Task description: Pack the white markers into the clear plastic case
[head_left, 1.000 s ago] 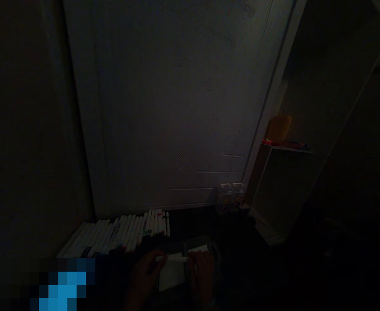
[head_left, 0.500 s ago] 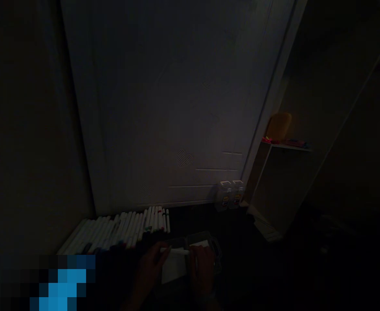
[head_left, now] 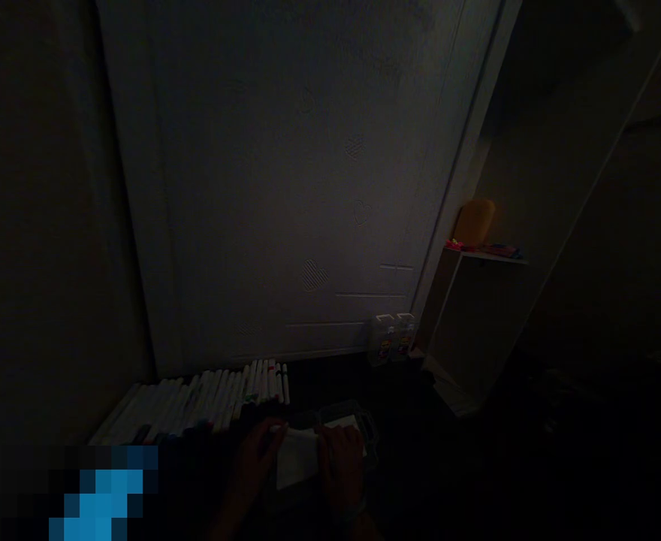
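Left hand point(head_left: 257, 451) and right hand point(head_left: 342, 458) have both slid slightly left in the frame since half a second ago, along with the whole view; the pen point(head_left: 302, 434) remains stretched between them. It is slim, straight and white, a pale bar in the dim light at the lower centre of the frame, lying almost level. Thumb and finger of the left hand pinch it near its left end, whose tip pokes out a little past them. Bent fingers of the right hand are closed on its right end and hide it. A band point(head_left: 353, 509) circles the right wrist.

Below the pen is a case point(head_left: 339, 409) of clear, glossy plastic, with a looped handle on its right side and flat white paper point(head_left: 297, 462) in it. Left of the hands, white round-barrelled markers point(head_left: 212, 398) lie side by side in a slanting row on the dark table point(head_left: 330, 379). Two see-through, boxy bottles point(head_left: 383, 342) with small coloured labels stand right of centre. Behind rises a grey panel point(head_left: 240, 188) marked with hatched hearts and thin lines. On a flat-sided cabinet point(head_left: 471, 323) at right sits a rounded orange object point(head_left: 475, 223).
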The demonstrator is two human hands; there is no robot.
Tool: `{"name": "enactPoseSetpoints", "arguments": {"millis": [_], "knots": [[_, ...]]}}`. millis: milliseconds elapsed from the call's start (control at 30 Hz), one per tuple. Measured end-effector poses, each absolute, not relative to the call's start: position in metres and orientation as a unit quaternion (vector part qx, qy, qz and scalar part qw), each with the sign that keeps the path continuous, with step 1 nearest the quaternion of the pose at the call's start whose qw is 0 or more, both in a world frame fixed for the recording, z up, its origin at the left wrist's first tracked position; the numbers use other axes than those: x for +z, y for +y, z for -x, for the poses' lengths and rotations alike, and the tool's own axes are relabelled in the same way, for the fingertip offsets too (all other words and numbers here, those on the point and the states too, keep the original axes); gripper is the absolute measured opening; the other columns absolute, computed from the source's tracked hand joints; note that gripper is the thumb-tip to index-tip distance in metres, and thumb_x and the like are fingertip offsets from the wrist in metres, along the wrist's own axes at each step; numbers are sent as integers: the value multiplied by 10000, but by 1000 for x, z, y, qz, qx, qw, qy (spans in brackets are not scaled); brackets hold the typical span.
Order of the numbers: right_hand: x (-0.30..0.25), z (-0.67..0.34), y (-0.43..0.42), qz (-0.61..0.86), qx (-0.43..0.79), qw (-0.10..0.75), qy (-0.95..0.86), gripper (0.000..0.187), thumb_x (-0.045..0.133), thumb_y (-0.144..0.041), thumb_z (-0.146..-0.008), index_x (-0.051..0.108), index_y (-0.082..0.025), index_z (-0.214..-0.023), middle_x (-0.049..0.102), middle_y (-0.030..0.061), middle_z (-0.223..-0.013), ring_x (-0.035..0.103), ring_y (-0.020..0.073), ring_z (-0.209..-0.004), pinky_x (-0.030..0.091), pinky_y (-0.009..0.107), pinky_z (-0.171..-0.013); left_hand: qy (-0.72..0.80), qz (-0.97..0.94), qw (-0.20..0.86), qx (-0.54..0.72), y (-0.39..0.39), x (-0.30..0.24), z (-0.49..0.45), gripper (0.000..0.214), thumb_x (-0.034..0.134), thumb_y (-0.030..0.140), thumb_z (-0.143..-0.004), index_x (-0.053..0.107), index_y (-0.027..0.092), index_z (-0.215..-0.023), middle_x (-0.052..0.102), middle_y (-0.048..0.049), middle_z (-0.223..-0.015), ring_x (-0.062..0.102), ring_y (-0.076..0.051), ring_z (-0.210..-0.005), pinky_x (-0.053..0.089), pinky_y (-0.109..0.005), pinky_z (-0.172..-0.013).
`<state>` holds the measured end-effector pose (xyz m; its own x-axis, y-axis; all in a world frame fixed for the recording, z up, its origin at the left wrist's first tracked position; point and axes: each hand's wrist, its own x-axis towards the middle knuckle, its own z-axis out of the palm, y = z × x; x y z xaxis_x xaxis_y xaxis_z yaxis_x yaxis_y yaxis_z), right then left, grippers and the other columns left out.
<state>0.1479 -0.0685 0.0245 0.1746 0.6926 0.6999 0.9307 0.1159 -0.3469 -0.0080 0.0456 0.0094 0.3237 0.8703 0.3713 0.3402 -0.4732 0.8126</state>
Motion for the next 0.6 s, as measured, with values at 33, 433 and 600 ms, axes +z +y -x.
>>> {"name": "enactPoseSetpoints", "arguments": {"millis": [33, 433, 600], "knots": [[25, -148, -69, 649, -145, 415, -621, 250, 360, -205, -910, 563, -254, -1047, 615, 34, -839, 529, 208, -813, 355, 371, -777, 401, -753, 314, 416, 46, 9, 8, 306, 479, 477, -785, 601, 226, -911, 663, -24, -936, 608, -191, -892, 474, -288, -796], [26, -149, -69, 655, -144, 420, -611, 231, 359, -226, -913, 570, -249, -1003, 606, 36, -881, 525, 206, -845, 354, 369, -791, 411, -780, 187, 433, 47, 7, 13, 306, 411, 447, -830, 608, 261, -973, 637, -22, -940, 543, -215, -959, 388, -398, -880], [21, -148, -68, 648, -132, 410, -627, 245, 348, -213, -915, 565, -242, -1022, 601, 40, -889, 522, 205, -859, 350, 375, -804, 424, -762, 177, 456, 53, 0, 15, 292, 420, 438, -815, 623, 264, -931, 641, -10, -949, 541, -212, -973, 389, -379, -871]]}}
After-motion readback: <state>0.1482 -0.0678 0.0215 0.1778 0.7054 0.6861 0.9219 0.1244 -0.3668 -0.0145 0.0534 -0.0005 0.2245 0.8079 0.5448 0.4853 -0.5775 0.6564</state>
